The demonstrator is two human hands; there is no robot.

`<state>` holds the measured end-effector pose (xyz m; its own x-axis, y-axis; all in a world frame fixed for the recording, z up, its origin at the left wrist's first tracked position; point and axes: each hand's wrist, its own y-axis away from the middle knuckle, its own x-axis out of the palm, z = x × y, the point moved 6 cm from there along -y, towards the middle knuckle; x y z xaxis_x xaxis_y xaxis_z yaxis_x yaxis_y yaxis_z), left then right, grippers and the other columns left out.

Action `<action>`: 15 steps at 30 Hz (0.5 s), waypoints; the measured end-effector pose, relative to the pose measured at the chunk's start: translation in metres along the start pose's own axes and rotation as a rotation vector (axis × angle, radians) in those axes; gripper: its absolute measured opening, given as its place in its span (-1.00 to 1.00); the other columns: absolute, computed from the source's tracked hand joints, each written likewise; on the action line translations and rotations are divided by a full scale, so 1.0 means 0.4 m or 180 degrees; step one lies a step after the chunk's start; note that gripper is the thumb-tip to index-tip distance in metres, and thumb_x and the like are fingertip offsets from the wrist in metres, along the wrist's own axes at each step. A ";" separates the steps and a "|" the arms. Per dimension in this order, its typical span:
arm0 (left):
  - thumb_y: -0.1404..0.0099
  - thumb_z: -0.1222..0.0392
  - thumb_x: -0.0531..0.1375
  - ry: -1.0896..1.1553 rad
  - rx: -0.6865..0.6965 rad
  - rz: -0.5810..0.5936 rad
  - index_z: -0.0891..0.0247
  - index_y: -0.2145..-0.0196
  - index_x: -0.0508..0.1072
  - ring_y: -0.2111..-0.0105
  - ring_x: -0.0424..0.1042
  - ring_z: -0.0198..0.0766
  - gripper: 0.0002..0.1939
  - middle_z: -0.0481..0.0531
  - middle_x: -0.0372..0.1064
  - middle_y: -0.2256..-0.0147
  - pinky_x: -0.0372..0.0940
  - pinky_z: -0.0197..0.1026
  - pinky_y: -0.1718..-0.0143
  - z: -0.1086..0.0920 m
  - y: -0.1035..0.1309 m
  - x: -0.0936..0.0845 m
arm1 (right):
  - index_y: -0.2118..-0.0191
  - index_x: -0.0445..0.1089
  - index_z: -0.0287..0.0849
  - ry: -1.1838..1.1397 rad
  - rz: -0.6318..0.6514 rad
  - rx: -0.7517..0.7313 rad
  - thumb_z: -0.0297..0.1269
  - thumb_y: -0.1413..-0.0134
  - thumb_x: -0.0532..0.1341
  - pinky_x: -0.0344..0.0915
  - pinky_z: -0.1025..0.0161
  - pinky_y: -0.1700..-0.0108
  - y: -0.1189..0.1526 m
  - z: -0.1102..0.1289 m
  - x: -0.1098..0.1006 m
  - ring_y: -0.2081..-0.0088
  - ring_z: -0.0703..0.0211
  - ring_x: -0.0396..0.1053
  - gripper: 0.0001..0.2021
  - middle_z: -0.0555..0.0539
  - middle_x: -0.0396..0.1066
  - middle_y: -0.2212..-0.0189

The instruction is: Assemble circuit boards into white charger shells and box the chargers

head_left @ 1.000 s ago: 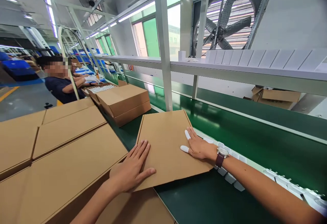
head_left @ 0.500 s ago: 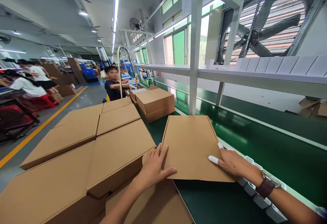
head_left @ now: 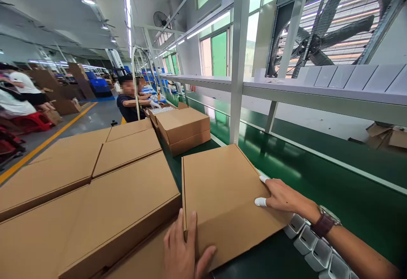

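Observation:
A closed flat cardboard box (head_left: 219,194) lies at an angle on the dark green work surface in front of me. My left hand (head_left: 186,245) is at its near left edge, with the thumb on the lid and the fingers along the side. At the right edge, my right hand (head_left: 280,196) grips the box, thumb on top and fingers over the side. White finger covers sit on that thumb and a fingertip, and a watch (head_left: 327,221) is on the wrist. Several white plastic pieces (head_left: 318,251) stand in a row beneath the right forearm.
Stacked cardboard boxes (head_left: 127,194) fill the left side. Two more boxes (head_left: 184,130) are piled farther ahead, near a seated co-worker (head_left: 127,101). A white upright post (head_left: 238,67) and shelf (head_left: 318,90) rise beyond the green conveyor belt (head_left: 318,160).
The box has turned counterclockwise, its far edge swinging left. My left hand has come nearer to me along the box's left edge. The view has shifted slightly right.

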<state>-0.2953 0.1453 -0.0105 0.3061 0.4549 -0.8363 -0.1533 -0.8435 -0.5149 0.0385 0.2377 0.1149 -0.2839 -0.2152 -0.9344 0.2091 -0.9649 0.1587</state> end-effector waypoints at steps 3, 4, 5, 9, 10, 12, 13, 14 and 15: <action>-0.43 -0.24 0.09 0.0219 -0.0449 -0.0212 0.12 -0.46 0.07 -0.31 0.19 0.38 -0.22 0.44 -0.02 -0.41 0.24 0.42 -0.17 0.027 -0.068 -0.013 | 0.15 0.47 -0.12 -0.0162 0.0013 -0.0269 0.11 -0.10 0.26 0.35 0.06 0.10 -0.067 0.026 -0.005 0.04 -0.26 0.44 -0.61 -0.22 0.51 0.14; -0.45 -0.24 0.06 0.0310 -0.0586 -0.0242 0.17 -0.43 0.14 -0.33 0.17 0.38 -0.26 0.45 0.00 -0.41 0.24 0.43 -0.18 0.031 -0.082 -0.018 | 0.15 0.48 -0.13 -0.0201 -0.0075 -0.0313 0.07 -0.15 0.22 0.35 0.05 0.08 -0.090 0.029 -0.010 0.04 -0.24 0.45 -0.63 -0.22 0.51 0.14; -0.46 -0.23 0.04 0.0407 -0.0693 -0.0239 0.20 -0.41 0.19 -0.34 0.16 0.38 -0.28 0.45 0.01 -0.40 0.24 0.44 -0.19 0.033 -0.092 -0.024 | 0.14 0.48 -0.14 -0.0237 -0.0174 -0.0333 0.03 -0.19 0.18 0.34 0.05 0.05 -0.110 0.029 -0.014 0.05 -0.22 0.45 -0.65 -0.22 0.51 0.13; -0.46 -0.23 0.05 0.0763 -0.0993 0.0036 0.16 -0.39 0.24 -0.37 0.15 0.34 -0.31 0.35 0.00 -0.43 0.26 0.42 -0.23 0.030 -0.079 -0.046 | 0.09 0.51 -0.19 -0.0274 -0.0432 -0.0515 0.04 -0.23 0.12 0.34 -0.01 -0.01 -0.141 0.025 -0.007 0.02 -0.24 0.46 -0.58 -0.26 0.52 0.09; -0.46 -0.22 0.06 0.0825 -0.1053 0.0115 0.14 -0.40 0.24 -0.37 0.15 0.34 -0.32 0.33 -0.02 -0.44 0.26 0.41 -0.23 0.026 -0.065 -0.049 | 0.07 0.52 -0.20 -0.0309 -0.0438 -0.0544 0.07 -0.23 0.12 0.34 -0.03 -0.03 -0.136 0.023 0.000 0.01 -0.26 0.45 -0.55 -0.28 0.51 0.07; -0.45 -0.19 0.09 0.0918 -0.1093 0.0214 0.10 -0.41 0.21 -0.39 0.12 0.36 -0.32 0.30 -0.06 -0.46 0.26 0.44 -0.24 0.009 -0.029 -0.050 | -0.02 0.52 -0.21 -0.0523 -0.0390 -0.0542 0.10 -0.22 0.13 0.34 -0.05 -0.09 -0.118 0.014 0.014 -0.06 -0.27 0.43 -0.49 -0.30 0.48 -0.04; -0.45 -0.17 0.10 0.0963 -0.1080 0.0215 0.06 -0.43 0.17 -0.40 0.08 0.36 -0.32 0.28 -0.10 -0.48 0.25 0.45 -0.25 -0.004 -0.009 -0.046 | -0.07 0.50 -0.20 -0.0672 -0.0351 -0.0521 0.12 -0.20 0.16 0.33 -0.05 -0.12 -0.108 0.009 0.020 -0.10 -0.27 0.41 -0.46 -0.29 0.44 -0.12; -0.47 -0.13 0.10 0.1011 -0.1072 0.0168 0.02 -0.44 0.12 -0.42 0.05 0.35 -0.33 0.25 -0.14 -0.49 0.25 0.46 -0.25 -0.018 0.011 -0.041 | -0.11 0.49 -0.19 -0.0803 -0.0317 -0.0512 0.13 -0.17 0.19 0.32 -0.05 -0.16 -0.100 0.004 0.025 -0.14 -0.28 0.39 -0.43 -0.27 0.39 -0.19; -0.48 -0.09 0.09 0.1066 -0.1080 0.0073 -0.02 -0.46 0.07 -0.44 0.01 0.32 -0.34 0.21 -0.20 -0.50 0.26 0.44 -0.25 -0.033 0.029 -0.034 | -0.15 0.47 -0.18 -0.0901 -0.0292 -0.0521 0.14 -0.14 0.22 0.32 -0.05 -0.19 -0.094 -0.001 0.028 -0.18 -0.28 0.37 -0.40 -0.26 0.34 -0.25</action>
<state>-0.2890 0.1255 -0.0026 0.6008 0.3649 -0.7113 0.1350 -0.9233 -0.3596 0.0280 0.2718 0.0982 -0.5522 -0.1840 -0.8131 0.3118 -0.9502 0.0033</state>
